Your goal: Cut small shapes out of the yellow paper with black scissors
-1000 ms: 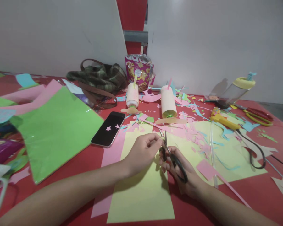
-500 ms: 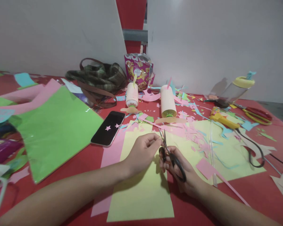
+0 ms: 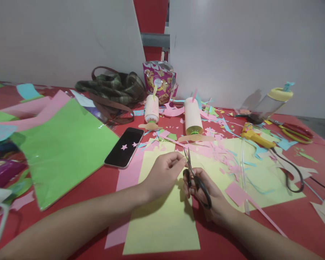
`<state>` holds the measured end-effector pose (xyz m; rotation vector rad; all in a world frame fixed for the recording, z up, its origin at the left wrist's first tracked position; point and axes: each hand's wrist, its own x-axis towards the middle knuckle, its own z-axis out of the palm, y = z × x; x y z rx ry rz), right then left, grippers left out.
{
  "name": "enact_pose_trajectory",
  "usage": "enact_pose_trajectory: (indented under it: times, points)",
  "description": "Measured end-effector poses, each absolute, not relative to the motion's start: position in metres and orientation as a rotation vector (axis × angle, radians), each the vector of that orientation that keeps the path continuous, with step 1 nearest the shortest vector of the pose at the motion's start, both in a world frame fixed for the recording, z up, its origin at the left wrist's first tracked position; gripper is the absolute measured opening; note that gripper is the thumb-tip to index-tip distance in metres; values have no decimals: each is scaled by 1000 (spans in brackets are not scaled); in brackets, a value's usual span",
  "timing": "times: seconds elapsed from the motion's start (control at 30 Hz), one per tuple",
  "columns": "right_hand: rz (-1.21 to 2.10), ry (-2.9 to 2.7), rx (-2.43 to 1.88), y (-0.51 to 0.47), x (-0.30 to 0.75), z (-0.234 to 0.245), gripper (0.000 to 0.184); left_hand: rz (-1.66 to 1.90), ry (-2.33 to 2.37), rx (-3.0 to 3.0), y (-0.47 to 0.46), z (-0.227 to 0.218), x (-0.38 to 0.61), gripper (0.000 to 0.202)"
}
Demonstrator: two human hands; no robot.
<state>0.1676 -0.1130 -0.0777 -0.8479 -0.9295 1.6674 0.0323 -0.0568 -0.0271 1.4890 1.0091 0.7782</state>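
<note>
My left hand [image 3: 166, 172] is closed in a pinch, its fingertips on a tiny pale yellowish piece of paper [image 3: 186, 159], mostly hidden by the fingers. Black-handled scissors [image 3: 203, 189] are in my right hand [image 3: 212, 200], fingers through the loops. Their blades point away from me, slightly parted, right at the left fingertips. Below both hands lies a yellow paper sheet [image 3: 162, 229], overlapping a pink sheet [image 3: 117, 233]. Two small pink paper stars [image 3: 124, 147] rest on a dark-screened phone [image 3: 128, 139] beyond my left hand.
Two paper-wrapped bottles [image 3: 193, 115] lie ahead among paper scraps [image 3: 224, 159]. To the right are a yellow glue gun [image 3: 257, 139] with a cord, red-handled pliers [image 3: 298, 130] and a clear bottle [image 3: 268, 106]. Leftward sit a green sheet pack [image 3: 70, 151] and a plaid bag [image 3: 121, 86].
The scissors' handle loops have drawn slightly closer together as my right fingers moved in a little. My left hand stays almost still.
</note>
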Motion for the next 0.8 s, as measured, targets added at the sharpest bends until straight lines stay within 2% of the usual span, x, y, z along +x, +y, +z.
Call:
enact_pose_trajectory:
  times: [0.23, 0.4, 0.8]
  points:
    - [1713, -905, -844, -112, 168, -74, 28, 746, 1002, 1505, -54, -26, 31, 19]
    - [1736, -895, -856, -112, 167, -73, 21, 690, 1001, 1600, -48, -23, 29, 20]
    - [1748, -892, -842, -112, 169, -76, 32, 465, 1048, 1920, -36, -12, 17, 22]
